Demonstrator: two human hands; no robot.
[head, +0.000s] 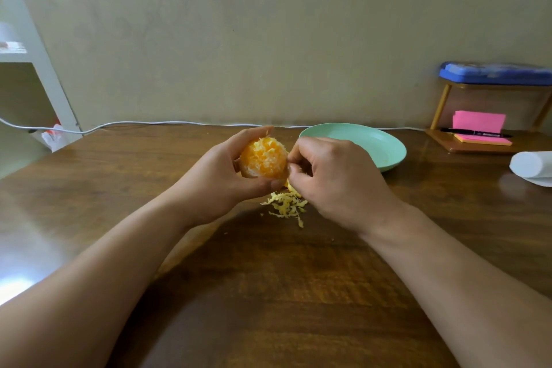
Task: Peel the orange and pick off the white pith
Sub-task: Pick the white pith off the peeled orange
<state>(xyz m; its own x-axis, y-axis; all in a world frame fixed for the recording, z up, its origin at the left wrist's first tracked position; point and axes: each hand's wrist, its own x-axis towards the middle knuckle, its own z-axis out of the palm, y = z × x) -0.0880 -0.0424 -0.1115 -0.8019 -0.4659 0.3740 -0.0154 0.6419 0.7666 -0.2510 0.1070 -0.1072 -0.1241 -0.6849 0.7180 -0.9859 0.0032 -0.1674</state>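
Note:
My left hand (222, 172) grips a peeled orange (263, 158) above the wooden table (268, 278), fingers over its top and thumb under it. Orange flesh shows with patches and threads of white pith on it. My right hand (328, 176) is at the orange's right side, its thumb and fingertips pinched together on a bit of pith at the fruit's edge. A small heap of pale yellow pith and peel scraps (286, 206) lies on the table just below the two hands, partly hidden by my right hand.
A mint-green plate (379, 143) sits behind my right hand. At the right are a small wooden stand (469, 145) with pink sticky notes and a black pen, a blue box (495, 73) on top, and a white paper roll (531, 166). A white cable (149, 123) runs along the wall.

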